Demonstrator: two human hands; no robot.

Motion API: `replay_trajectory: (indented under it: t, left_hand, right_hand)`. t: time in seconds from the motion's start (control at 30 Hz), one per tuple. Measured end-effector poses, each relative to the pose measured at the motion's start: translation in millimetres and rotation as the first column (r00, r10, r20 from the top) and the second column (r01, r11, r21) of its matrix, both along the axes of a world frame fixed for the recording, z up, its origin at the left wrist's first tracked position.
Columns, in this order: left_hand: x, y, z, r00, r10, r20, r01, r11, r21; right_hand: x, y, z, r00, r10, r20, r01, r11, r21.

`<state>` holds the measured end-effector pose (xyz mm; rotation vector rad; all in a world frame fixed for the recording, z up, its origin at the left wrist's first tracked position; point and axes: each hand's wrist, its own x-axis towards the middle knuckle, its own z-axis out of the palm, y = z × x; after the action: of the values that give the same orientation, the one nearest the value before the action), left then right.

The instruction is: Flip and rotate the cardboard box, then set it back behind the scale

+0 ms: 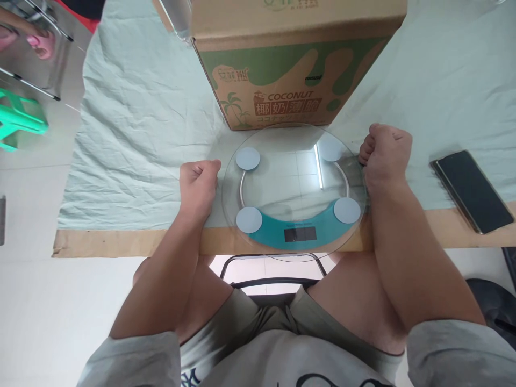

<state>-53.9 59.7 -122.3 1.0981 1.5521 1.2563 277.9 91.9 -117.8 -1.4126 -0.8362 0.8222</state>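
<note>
A round glass bathroom scale (290, 183) lies on the table's front edge, its near rim jutting past the wood. A teal band with a dark, blank display (300, 234) runs along its near side. My left hand (199, 180) rests as a fist on the cloth, just left of the scale. On the other side, my right hand (386, 153) is also closed in a fist, close beside the glass rim. Nothing shows in either fist. Behind the scale stands a cardboard box (282, 80) with green print and the word COCONUT.
A pale green cloth (133, 134) covers the table. Right of my right arm lies a smartphone (471, 191), dark screen up. On the floor at left are a green plastic stool (22, 118) and a metal-framed chair (56, 80), with another person's pink-shod foot (42, 44).
</note>
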Motion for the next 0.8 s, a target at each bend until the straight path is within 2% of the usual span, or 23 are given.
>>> replay_trajectory:
  t: [0.4,0.5,0.63,0.73,0.8]
  left_hand:
    - [0.7,-1.1,-5.4,1.000,-0.006,-0.029,0.006,1.000,-0.006]
    - [-1.0,4.1,3.3,1.000,-0.010,-0.002,0.010,0.997,-0.078]
    - [-10.9,26.6,29.3,0.997,-0.064,-0.034,0.056,0.977,-0.205]
    - [-14.2,49.5,47.2,0.991,-0.004,-0.132,-0.008,0.996,-0.094]
    - [-10.3,62.3,51.5,0.992,0.059,-0.115,-0.057,0.998,0.020]
  right_hand:
    - [-3.7,-0.7,4.2,1.000,-0.024,-0.018,0.024,0.999,-0.031]
    - [-1.0,1.1,6.4,0.999,-0.024,-0.022,0.023,0.998,-0.061]
    - [4.9,14.2,11.9,1.000,-0.018,-0.023,0.016,0.996,-0.092]
    - [6.1,31.4,12.4,1.000,-0.022,-0.009,0.022,0.999,-0.050]
    - [3.9,41.8,10.3,0.999,0.029,0.029,-0.029,0.999,0.014]
